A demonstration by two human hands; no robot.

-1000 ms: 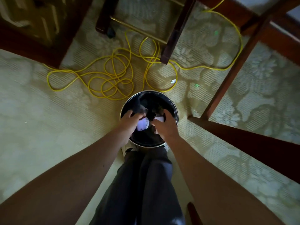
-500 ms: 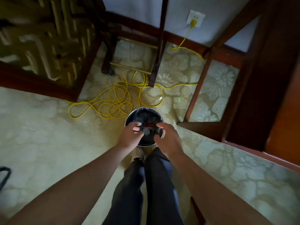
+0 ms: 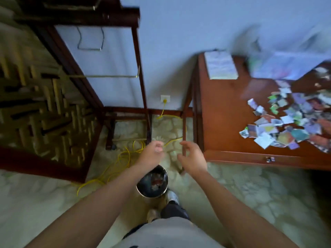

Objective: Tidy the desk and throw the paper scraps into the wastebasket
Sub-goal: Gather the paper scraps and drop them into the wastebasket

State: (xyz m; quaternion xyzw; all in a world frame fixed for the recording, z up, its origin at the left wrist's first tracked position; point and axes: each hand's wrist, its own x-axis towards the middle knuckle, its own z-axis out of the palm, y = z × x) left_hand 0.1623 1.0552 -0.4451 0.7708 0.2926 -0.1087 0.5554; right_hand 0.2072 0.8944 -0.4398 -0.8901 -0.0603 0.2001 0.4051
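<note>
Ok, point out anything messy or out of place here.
A heap of torn paper scraps lies scattered across the right side of the wooden desk, not yet binned. On the carpet, a yellow cable sprawls in loose tangles beside the wastebasket. Both hands are empty.

Dim, soft daylight; motion blur, wide-angle edge distortion

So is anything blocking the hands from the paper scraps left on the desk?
Nothing visible does. The left hand and right hand are raised, empty, above the wastebasket. The paper scraps lie in the open on the desk to the right. A notebook sits farther back, off the path.
</note>
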